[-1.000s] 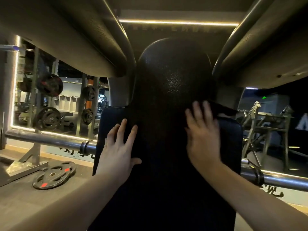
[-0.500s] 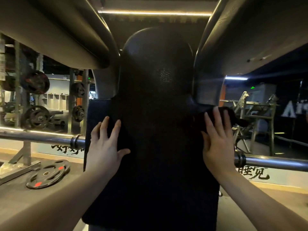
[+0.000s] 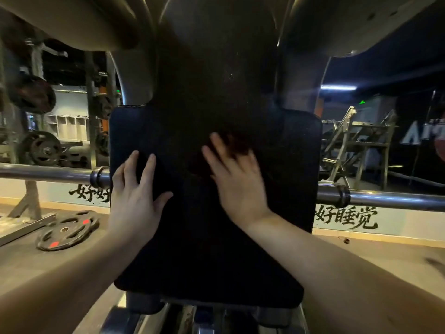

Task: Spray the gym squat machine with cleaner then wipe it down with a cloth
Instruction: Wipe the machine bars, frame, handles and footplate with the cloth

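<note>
The squat machine's black back pad [image 3: 284,165] fills the middle of the view, with two padded shoulder arms [image 3: 72,22] overhead. My left hand [image 3: 134,198] lies flat on the pad's left side, fingers spread. My right hand [image 3: 236,179] presses flat near the pad's centre on a dark cloth [image 3: 238,143], which is blurred and barely stands out from the pad. No spray bottle is in view.
A steel barbell [image 3: 385,201] runs across behind the pad. A weight plate [image 3: 67,230] lies on the floor at the left. Racks with plates [image 3: 41,148] stand behind on the left, a metal frame [image 3: 356,145] on the right.
My right hand slid the cloth from the pad's right edge leftward to its centre. The left hand stayed flat on the left side. The view tilted downward.
</note>
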Action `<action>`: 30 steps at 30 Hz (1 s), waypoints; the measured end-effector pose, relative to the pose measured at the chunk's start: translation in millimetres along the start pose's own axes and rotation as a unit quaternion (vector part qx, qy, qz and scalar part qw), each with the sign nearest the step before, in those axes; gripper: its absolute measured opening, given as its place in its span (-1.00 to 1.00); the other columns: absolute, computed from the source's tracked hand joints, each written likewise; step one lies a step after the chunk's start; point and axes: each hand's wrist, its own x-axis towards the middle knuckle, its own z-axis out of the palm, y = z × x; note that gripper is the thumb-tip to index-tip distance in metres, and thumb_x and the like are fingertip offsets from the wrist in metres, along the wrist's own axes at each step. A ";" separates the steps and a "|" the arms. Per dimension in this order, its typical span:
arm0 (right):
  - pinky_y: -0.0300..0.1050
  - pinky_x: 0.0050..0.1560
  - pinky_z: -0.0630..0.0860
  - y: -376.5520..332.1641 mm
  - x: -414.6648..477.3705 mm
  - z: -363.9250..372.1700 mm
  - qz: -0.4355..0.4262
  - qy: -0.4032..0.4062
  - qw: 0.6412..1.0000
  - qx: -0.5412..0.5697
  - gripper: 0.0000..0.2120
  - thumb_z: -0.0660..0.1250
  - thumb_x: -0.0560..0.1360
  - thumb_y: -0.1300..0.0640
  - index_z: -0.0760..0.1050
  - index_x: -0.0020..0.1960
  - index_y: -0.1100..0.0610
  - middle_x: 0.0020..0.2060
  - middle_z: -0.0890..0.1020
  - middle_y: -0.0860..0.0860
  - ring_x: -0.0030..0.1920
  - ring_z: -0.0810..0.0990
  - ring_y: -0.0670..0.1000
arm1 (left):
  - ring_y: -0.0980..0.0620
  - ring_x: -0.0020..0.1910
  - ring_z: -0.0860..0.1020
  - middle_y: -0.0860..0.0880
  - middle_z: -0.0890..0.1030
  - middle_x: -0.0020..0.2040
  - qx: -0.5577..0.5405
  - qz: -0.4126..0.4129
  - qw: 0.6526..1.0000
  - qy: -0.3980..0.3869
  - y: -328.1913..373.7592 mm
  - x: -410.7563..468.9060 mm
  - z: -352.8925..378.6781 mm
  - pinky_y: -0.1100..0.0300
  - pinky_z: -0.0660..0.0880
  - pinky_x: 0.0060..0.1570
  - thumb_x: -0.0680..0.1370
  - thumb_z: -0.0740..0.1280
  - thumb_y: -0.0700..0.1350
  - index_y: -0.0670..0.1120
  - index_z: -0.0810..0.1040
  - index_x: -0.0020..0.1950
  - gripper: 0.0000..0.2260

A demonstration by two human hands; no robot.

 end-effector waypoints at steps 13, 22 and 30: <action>0.33 0.52 0.06 -64.8 -56.4 20.5 0.112 -0.055 0.991 0.054 -0.18 0.34 0.52 0.16 0.03 0.67 -0.04 0.68 -0.17 0.02 0.64 -0.17 0.16 | -0.14 0.63 -0.04 -0.04 -0.03 0.68 0.023 0.029 0.999 -0.033 3.3 -35.0 20.1 -0.25 0.31 0.47 0.45 0.52 0.18 0.10 0.04 0.68 -0.06; 0.45 0.47 0.28 38.6 -162.6 -0.3 0.215 -0.025 0.975 0.056 -0.21 0.40 0.57 0.22 0.09 0.66 -0.04 0.68 0.01 -0.02 0.66 -0.04 0.17 | -0.17 0.62 -0.03 -0.05 -0.04 0.68 0.039 0.028 0.998 -0.038 1.0 -48.7 26.3 -0.24 0.21 0.54 0.50 0.50 0.12 0.05 0.04 0.68 -0.10; 0.41 0.49 0.13 -53.1 -53.8 16.0 0.181 -0.028 0.977 0.106 -0.25 0.29 0.55 0.28 0.10 0.67 0.05 0.68 -0.10 0.02 0.63 -0.14 0.16 | -0.16 0.58 0.02 -0.02 -0.03 0.67 0.019 0.012 0.999 -0.038 -10.1 -47.8 23.5 -0.21 0.27 0.50 0.46 0.54 0.12 0.08 0.04 0.67 -0.06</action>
